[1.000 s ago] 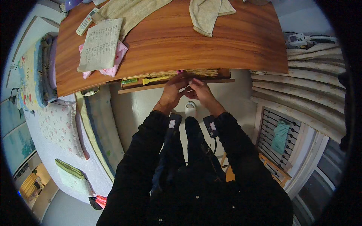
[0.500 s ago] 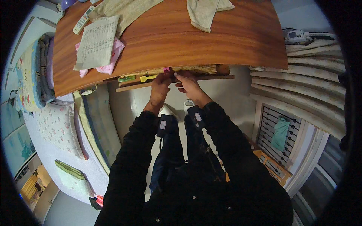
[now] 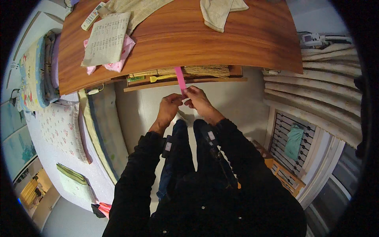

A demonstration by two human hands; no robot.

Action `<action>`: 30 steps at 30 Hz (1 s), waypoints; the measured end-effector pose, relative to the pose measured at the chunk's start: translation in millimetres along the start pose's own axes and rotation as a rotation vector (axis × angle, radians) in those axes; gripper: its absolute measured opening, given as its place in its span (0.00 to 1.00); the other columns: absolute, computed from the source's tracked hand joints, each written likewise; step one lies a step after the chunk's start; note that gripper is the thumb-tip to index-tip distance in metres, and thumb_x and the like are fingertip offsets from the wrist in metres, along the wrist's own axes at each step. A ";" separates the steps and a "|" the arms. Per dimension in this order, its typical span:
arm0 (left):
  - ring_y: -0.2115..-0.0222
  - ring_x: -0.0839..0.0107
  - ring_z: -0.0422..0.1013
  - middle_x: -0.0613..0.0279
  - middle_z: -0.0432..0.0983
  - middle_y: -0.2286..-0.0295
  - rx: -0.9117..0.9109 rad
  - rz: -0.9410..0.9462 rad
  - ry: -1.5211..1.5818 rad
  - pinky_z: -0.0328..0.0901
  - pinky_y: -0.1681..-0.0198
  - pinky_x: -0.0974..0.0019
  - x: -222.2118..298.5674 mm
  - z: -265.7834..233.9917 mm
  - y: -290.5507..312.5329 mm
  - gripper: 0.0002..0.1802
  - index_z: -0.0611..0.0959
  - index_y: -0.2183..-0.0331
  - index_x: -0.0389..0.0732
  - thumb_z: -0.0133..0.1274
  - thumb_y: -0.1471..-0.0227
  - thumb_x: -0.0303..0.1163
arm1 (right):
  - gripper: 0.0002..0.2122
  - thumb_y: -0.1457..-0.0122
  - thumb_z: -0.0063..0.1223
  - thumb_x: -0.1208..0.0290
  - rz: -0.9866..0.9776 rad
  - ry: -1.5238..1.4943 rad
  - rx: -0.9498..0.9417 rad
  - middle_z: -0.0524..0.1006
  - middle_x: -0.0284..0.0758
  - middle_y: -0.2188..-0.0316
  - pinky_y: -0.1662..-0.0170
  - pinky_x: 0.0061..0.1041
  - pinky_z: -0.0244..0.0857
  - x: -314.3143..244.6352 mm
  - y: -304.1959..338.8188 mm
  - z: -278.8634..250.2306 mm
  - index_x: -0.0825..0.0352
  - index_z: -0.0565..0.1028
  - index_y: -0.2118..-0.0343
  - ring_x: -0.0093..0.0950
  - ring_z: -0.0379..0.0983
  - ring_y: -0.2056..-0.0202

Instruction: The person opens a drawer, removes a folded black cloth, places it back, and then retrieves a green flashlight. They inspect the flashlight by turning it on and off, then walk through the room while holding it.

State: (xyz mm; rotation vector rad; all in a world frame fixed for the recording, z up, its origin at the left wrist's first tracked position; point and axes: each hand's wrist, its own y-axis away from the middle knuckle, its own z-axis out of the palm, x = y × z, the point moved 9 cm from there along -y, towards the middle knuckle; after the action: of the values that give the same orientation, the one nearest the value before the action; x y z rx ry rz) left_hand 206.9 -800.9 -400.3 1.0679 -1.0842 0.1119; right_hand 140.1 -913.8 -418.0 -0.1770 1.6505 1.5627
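Fingers [image 3: 187, 91] of the right hand [image 3: 197, 99] pinch the pink strip [image 3: 181, 79]; the left hand [image 3: 169, 106] curls beside its near end, grip unclear. Both are nearer the body than before; the strip now crosses the drawer front [image 3: 221, 80].

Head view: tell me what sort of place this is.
Most likely a bedroom in a home: at the left is a bed with a floral pillow, a pleated curtain hangs at the right, and a wooden desk stands in front.
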 end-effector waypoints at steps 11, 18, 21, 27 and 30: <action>0.59 0.40 0.68 0.38 0.71 0.59 0.068 0.507 -1.089 0.67 0.57 0.49 67.5 16.2 -74.9 0.18 0.73 0.57 0.32 0.50 0.50 0.30 | 0.09 0.37 0.47 0.63 -0.066 -0.120 0.087 0.74 0.30 0.73 0.72 0.19 0.64 -24.2 22.8 -76.8 0.62 0.71 0.61 0.18 0.67 0.78; 0.59 0.44 0.70 0.36 0.73 0.63 0.165 0.612 -1.192 0.66 0.54 0.49 65.6 17.8 -73.9 0.20 0.76 0.60 0.30 0.48 0.54 0.34 | 0.08 0.38 0.49 0.64 -0.075 -0.127 0.039 0.72 0.30 0.75 0.73 0.20 0.64 -5.9 35.5 -104.5 0.64 0.71 0.64 0.19 0.67 0.77; 0.51 0.44 0.66 0.34 0.69 0.54 0.115 0.673 -1.147 0.56 0.41 0.53 74.9 27.1 -57.1 0.26 0.74 0.52 0.30 0.45 0.56 0.30 | 0.09 0.40 0.50 0.65 -0.082 -0.131 0.099 0.72 0.29 0.76 0.74 0.21 0.64 0.1 44.0 -138.4 0.65 0.71 0.65 0.20 0.67 0.78; 0.50 0.43 0.65 0.34 0.68 0.52 0.217 0.563 -1.089 0.55 0.40 0.57 75.8 21.4 -53.5 0.27 0.72 0.51 0.31 0.47 0.56 0.27 | 0.07 0.39 0.50 0.68 -0.192 -0.026 0.174 0.71 0.29 0.77 0.76 0.19 0.59 -27.3 19.4 -189.6 0.66 0.72 0.65 0.18 0.64 0.79; 0.51 0.42 0.66 0.34 0.65 0.50 0.137 0.436 -1.123 0.56 0.42 0.56 58.0 18.4 -68.3 0.27 0.72 0.51 0.31 0.47 0.56 0.29 | 0.07 0.40 0.52 0.71 -0.237 0.002 0.299 0.70 0.28 0.78 0.77 0.20 0.60 -46.4 -0.5 -207.0 0.69 0.73 0.63 0.18 0.65 0.79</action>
State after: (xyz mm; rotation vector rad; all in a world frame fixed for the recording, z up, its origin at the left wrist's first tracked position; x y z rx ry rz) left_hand 261.9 -874.0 -399.8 0.9858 -2.3457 -0.0901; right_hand 74.6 -1115.6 -414.6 -0.2070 1.7717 1.1271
